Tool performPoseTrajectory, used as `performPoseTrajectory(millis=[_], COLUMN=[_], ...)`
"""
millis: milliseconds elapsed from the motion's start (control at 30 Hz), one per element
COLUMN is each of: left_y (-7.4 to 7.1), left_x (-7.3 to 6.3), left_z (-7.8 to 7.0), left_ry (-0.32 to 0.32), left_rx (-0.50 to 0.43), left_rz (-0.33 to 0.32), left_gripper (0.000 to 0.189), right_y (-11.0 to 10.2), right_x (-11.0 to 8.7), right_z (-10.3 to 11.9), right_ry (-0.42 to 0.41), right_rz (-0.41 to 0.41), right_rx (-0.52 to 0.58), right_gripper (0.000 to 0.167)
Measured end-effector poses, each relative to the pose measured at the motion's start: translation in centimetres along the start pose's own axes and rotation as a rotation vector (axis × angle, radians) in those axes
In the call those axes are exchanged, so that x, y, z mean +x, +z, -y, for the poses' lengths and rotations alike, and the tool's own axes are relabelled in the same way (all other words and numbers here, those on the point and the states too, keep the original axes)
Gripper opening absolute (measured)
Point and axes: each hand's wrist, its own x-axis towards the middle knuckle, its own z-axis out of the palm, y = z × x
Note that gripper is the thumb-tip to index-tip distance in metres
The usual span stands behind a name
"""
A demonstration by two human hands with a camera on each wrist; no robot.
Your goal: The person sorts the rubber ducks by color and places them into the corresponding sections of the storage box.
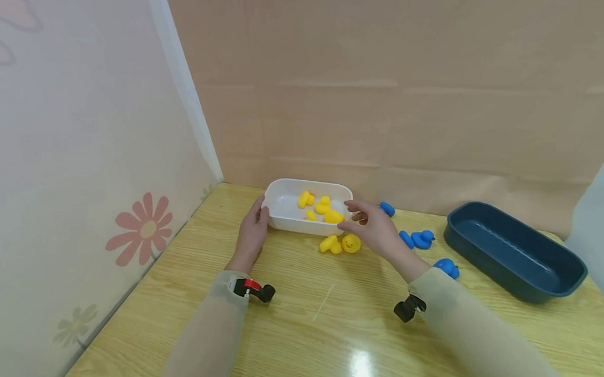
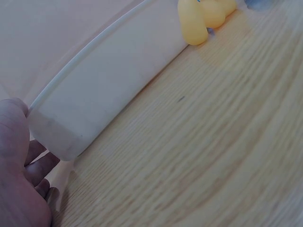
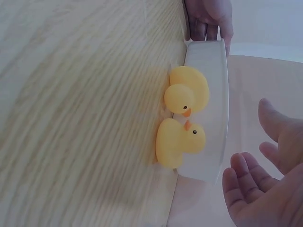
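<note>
A white tub stands near the back wall with several yellow rubber ducks inside. At its left end my left hand holds it, the thumb at the rim and the fingers around the end wall. My right hand hovers by the tub's right end, fingers loosely bent and apart, nothing between them in the right wrist view. Two more yellow rubber ducks lie outside against the front wall: one duck tipped over, the other duck beside it with their beaks facing.
Several blue rubber ducks are scattered on the wooden table right of my right hand. A dark blue tub stands at the far right with nothing in it. Brown paper covers the back; a flowered panel borders the left.
</note>
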Motion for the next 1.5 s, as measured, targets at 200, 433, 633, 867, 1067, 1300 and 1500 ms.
performPoseTrajectory(millis=[200, 433, 633, 867, 1067, 1300, 1500], left_y=[0.0, 0.0, 0.1, 0.0, 0.0, 0.0, 0.1], left_x=[0.1, 0.3, 0.3, 0.3, 0.3, 0.3, 0.2], left_z=[0.0, 0.1, 0.0, 0.0, -0.1, -0.2, -0.2], left_ry=[-0.002, 0.005, 0.011, 0.025, 0.026, 0.021, 0.020], left_rx=[0.007, 0.010, 0.011, 0.014, 0.011, 0.015, 0.018], left_rz=[-0.003, -0.005, 0.000, -0.005, -0.010, -0.008, -0.014], left_gripper=[0.057, 0.056, 0.056, 0.056, 0.056, 0.055, 0.055], right_y=[-0.3, -0.6, -0.5, -0.3, 0.0, 0.4, 0.7], right_x=[-0.9, -2.0, -2.6, -3.1, -3.4, -3.4, -2.9], right_z=[-0.6, -1.4, -2.3, -3.2, -3.5, -3.9, -4.4], right_ry=[0.006, 0.007, 0.017, 0.034, 0.051, 0.052, 0.054], right_rz=[0.027, 0.029, 0.043, 0.107, 0.141, 0.160, 0.167], right_rx=[-0.015, -0.028, -0.047, -0.038, -0.028, -0.059, -0.083], right_gripper=[0.067, 0.073, 0.073, 0.075, 0.079, 0.086, 0.084])
